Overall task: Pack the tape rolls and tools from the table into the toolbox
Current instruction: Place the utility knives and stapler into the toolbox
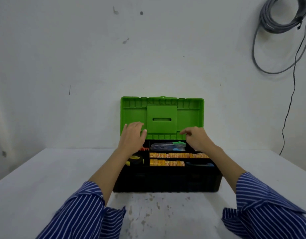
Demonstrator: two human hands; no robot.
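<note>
A black toolbox (166, 181) stands on the white table with its green lid (161, 116) raised upright against the wall. Two rows of yellow tape rolls (178, 155) fill the inner tray. Behind them lies a clear case with green and blue parts (167, 146). A yellow and black tape measure (136, 160) sits at the tray's left, and a blue-handled tool (200, 164) at its front right. My left hand (133, 136) reaches over the box's left side, fingers straight, near the lid's lower edge. My right hand (197, 138) hovers over the right side with fingers loosely bent, holding nothing.
The white table (45, 178) runs wide on both sides of the box, with brown stains near the front. A grey cable coil (285, 16) hangs on the wall at the upper right, a thin black wire trailing down from it.
</note>
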